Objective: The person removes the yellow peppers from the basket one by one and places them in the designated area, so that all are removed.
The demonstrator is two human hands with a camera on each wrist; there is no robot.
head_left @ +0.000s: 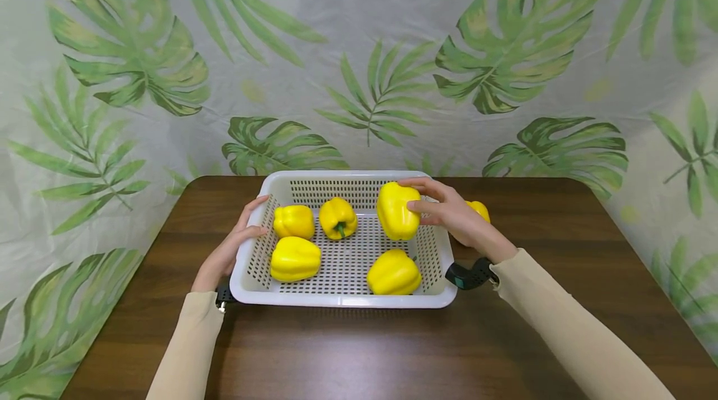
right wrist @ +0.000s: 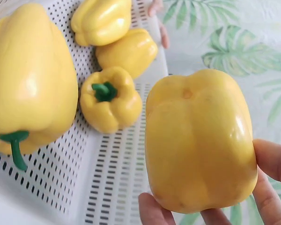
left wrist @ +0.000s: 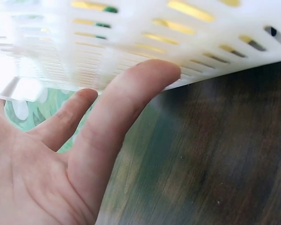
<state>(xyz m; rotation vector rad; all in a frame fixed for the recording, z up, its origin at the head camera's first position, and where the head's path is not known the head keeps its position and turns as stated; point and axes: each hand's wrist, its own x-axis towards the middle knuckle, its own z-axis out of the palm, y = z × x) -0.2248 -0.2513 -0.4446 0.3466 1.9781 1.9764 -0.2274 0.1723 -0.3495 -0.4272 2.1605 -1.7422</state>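
Note:
My right hand (head_left: 440,210) grips a yellow bell pepper (head_left: 397,212) over the right part of a white perforated basket (head_left: 343,300). In the right wrist view, the thumb and fingers hold this pepper (right wrist: 201,140) by its side and bottom edge. Several more yellow peppers lie in the basket: a pepper (head_left: 394,272) at front right, one (head_left: 338,219) at the back with its green stem forward, and another (head_left: 295,259) at the left. My left hand (head_left: 230,247) rests at the basket's left side, its extended thumb (left wrist: 131,93) against the holed wall.
Another yellow pepper (head_left: 478,209) lies on the brown table (head_left: 348,356) right of the basket, partly hidden behind my right hand. A leaf-patterned cloth (head_left: 381,76) hangs behind the table. Each wrist wears a black band (head_left: 471,274).

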